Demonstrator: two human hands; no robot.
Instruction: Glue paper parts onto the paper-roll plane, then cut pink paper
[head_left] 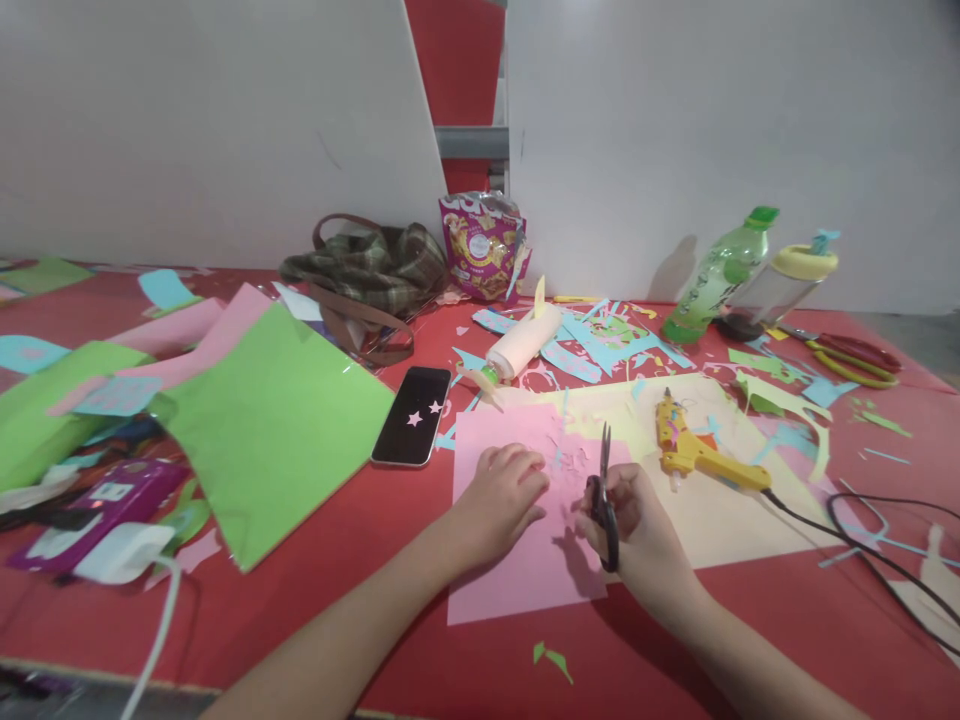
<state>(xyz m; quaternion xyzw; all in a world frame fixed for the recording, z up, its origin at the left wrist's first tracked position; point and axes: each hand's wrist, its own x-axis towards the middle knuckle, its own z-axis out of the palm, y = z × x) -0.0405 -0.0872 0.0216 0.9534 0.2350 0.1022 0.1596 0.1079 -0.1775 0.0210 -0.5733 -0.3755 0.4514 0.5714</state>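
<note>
My right hand grips a pair of dark-handled scissors, with the blades pointing up and away from me. Beneath both hands lies a pink sheet of paper, with small pink scraps scattered on its upper part. My left hand rests over the left half of this sheet, fingers loosely bent and apart, with nothing visible in them. To the left, a black phone has two small pink paper stars on its screen. A yellow glue gun lies right of the scissors on a cream sheet.
A green foam sheet and a purple box with a white charger are left. Behind stand a plaid bag, purple snack bag, cream paper roll, green bottle and clear jar. Red-handled scissors lie right.
</note>
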